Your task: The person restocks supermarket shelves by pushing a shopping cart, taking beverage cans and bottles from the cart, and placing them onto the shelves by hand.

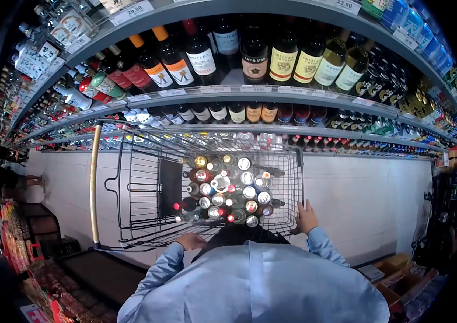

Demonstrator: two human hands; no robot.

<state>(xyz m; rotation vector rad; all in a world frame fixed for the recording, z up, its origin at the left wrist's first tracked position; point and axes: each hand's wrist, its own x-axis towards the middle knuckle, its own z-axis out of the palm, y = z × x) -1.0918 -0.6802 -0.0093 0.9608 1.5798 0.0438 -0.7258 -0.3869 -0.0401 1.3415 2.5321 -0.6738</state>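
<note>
A black wire shopping cart (137, 215) stands sideways before me, its pale handle bar (95, 183) at the left. Many bottles and cans crowd its basket, seen from above, among them a gold-topped can (201, 161) and a dark bottle with a red cap (188, 204). My left hand (192, 241) is at the cart's near side, fingers stretched toward the right; whether it touches the rim I cannot tell. At the cart's right end is my right hand (306, 217), fingers apart, close to or touching the corner wires. Neither hand shows anything held.
Shelves of wine bottles (201, 58) run along the far side, with lower rows of bottles and cans behind the cart. Blue packs (400, 21) sit at upper right. Brown boxes (392, 274) stand behind me at right, red packaged goods (15, 231) at left. A person's leg (32, 179) shows far left.
</note>
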